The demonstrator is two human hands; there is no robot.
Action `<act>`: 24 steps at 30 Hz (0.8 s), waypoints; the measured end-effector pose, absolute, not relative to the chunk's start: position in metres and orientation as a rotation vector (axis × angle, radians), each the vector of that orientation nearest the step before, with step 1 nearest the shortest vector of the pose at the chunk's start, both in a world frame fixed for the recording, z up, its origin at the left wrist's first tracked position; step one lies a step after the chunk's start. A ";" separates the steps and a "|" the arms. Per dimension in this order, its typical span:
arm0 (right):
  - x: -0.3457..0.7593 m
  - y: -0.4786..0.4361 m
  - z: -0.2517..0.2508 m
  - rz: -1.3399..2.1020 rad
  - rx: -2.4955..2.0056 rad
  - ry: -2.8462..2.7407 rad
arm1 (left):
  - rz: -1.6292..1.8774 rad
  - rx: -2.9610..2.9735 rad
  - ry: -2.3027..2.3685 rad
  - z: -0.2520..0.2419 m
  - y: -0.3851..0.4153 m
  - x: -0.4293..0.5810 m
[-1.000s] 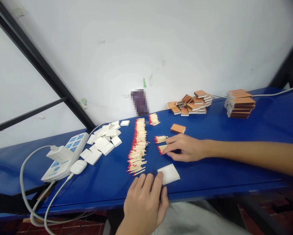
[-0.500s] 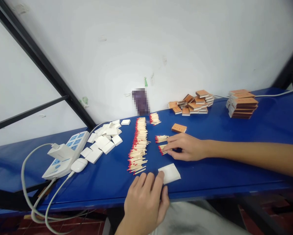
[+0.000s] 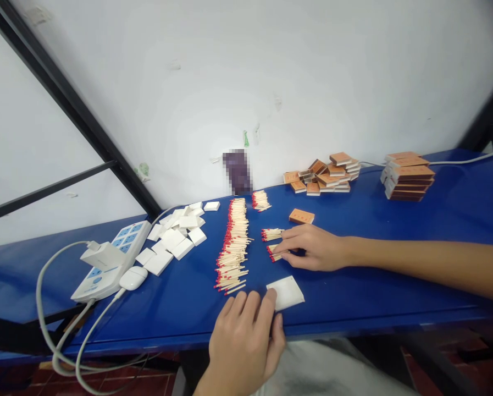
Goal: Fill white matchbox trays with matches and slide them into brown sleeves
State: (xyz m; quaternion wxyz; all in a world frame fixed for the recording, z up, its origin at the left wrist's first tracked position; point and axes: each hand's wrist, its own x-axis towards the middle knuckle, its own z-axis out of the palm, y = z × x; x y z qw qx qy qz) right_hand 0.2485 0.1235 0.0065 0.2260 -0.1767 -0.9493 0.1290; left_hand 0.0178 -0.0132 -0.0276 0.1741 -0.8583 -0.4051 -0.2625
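My right hand [image 3: 312, 247] reaches in from the right, its fingers bent and pinched over a small bunch of red-tipped matches [image 3: 272, 253] on the table. Just behind lies a second small bunch [image 3: 272, 234], its ends close to the same fingers. Resting on the table near its front edge, my left hand [image 3: 246, 330] is open, with the index fingertip against a white matchbox tray [image 3: 288, 293]. A long row of matches [image 3: 234, 242] runs away from me, left of both hands. One orange matchbox [image 3: 302, 215] lies behind my right hand.
White trays [image 3: 172, 238] lie heaped on the left beside a power strip [image 3: 110, 258] with a plugged-in charger and cables. Orange matchboxes [image 3: 327, 179] are piled at the back, and more stand stacked [image 3: 409, 175] farther right. A small match pile [image 3: 261, 201] lies near the wall.
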 end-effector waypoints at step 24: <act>0.247 0.124 0.005 0.384 -0.573 -2.659 | -0.742 -2.437 -1.157 -0.026 -0.012 0.018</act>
